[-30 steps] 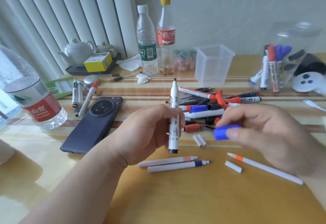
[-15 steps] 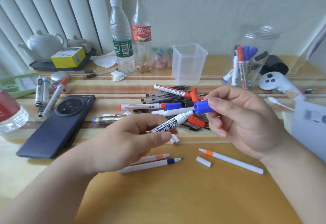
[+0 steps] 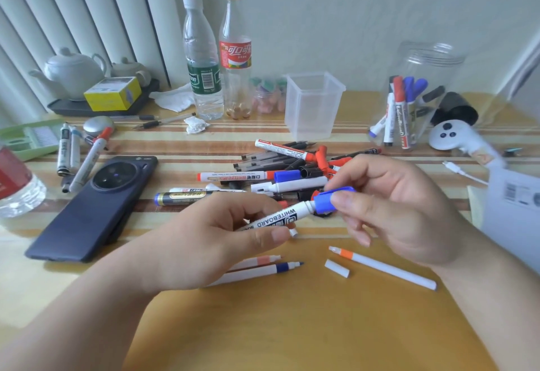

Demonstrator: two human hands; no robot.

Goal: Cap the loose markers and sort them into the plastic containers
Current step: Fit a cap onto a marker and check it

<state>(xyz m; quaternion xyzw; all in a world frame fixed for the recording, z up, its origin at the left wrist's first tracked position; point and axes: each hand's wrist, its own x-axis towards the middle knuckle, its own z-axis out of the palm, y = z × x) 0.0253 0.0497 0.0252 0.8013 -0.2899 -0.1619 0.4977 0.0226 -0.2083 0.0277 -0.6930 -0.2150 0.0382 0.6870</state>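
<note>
My left hand [image 3: 216, 239] grips the barrel of a white whiteboard marker [image 3: 280, 216], tilted up to the right. Thumb and fingers of my right hand [image 3: 394, 209] pinch a blue cap [image 3: 325, 201] that sits on the marker's tip. Behind the hands lies a pile of loose markers and caps [image 3: 286, 171]. A square clear plastic cup [image 3: 312, 104] stands empty at the back. A round clear jar [image 3: 423, 92] at the right holds several capped markers. Thin white pens [image 3: 385, 268] and a loose white cap [image 3: 336, 268] lie on the table in front.
A dark phone [image 3: 93, 207] lies at the left, with a few markers [image 3: 84, 163] beside it. Two bottles [image 3: 216, 57], a teapot tray [image 3: 73, 78], a white controller [image 3: 450, 136] and a cable stand along the back. A white box [image 3: 514, 212] sits at the right edge.
The marker went from upright in my left hand to tilted rightward. My right hand brought the blue cap onto its tip and still pinches it there.
</note>
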